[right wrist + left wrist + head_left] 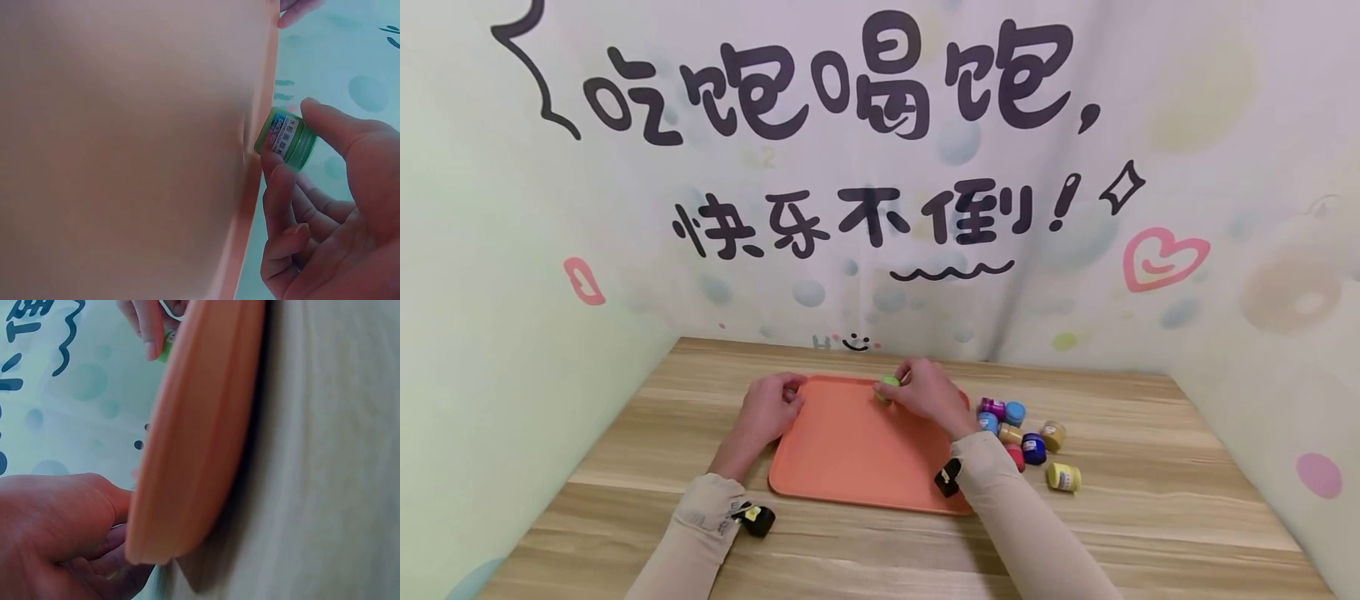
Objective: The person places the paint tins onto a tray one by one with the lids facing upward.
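From my end I watch the left hand (771,406) at the far left corner of the orange tray (857,442), its forearm running in from the near left in a beige sleeve (681,542). The wrist lies outside the left rim, the fingers are bent about the corner, and the thumb lies along the edge; I read this as a light grip on the tray, with some fingertips hidden from me behind the rim.

The right hand (928,390) reaches in from the near right, its forearm slanting toward the far left so that the wrist passes over the tray's right side. It pinches a small green jar (889,388) between thumb and fingertips, the other fingers curled loosely toward the palm. The jar is at the tray's far rim, right of the middle, and looks slightly tilted in the right wrist view; I cannot tell whether its base touches the tray.

A black wrist device (758,519) sits at the left cuff and another at the right.

Just right of the tray, on the wooden table (1150,517), I see a cluster of paint-like jars (1033,448) in purple, blue, gold and red, with a yellow jar (1064,477) a little apart on the near side.
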Demonstrator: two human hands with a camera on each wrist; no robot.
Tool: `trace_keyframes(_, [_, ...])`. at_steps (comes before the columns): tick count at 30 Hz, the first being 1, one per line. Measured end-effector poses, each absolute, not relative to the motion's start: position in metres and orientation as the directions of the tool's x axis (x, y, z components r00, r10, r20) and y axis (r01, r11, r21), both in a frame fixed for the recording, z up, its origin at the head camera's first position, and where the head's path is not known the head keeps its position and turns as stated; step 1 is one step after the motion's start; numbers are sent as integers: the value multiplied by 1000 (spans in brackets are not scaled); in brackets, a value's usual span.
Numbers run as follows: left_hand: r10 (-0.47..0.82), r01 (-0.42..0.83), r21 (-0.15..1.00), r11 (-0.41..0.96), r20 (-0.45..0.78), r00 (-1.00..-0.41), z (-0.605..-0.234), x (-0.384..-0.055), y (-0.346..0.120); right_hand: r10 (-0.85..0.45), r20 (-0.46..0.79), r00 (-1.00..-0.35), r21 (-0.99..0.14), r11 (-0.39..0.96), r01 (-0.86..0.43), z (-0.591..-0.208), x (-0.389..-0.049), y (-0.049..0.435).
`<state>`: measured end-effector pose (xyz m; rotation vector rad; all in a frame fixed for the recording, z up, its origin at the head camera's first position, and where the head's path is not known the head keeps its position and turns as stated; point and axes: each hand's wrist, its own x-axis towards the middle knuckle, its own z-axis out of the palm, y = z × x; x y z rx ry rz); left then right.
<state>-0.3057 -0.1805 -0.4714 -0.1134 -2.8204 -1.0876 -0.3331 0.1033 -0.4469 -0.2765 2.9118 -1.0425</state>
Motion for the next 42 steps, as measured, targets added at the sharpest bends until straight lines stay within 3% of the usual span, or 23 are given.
trace_keyframes(18, [27,123,667,735,152,-988,-473,-307,-180,-125,-1,-992,-685,723,-91,-453,-340,75])
trace_keyframes(27, [22,131,662,738,170,-985,-474,-308,-181,-187,-23,-982,-830,551,-86,-458,-341,73])
trace_keyframes(42, [35,125,659,742,148,-988,-471,-307,-178,-228,-116,-967,-890,456,-1,-458,-335,69])
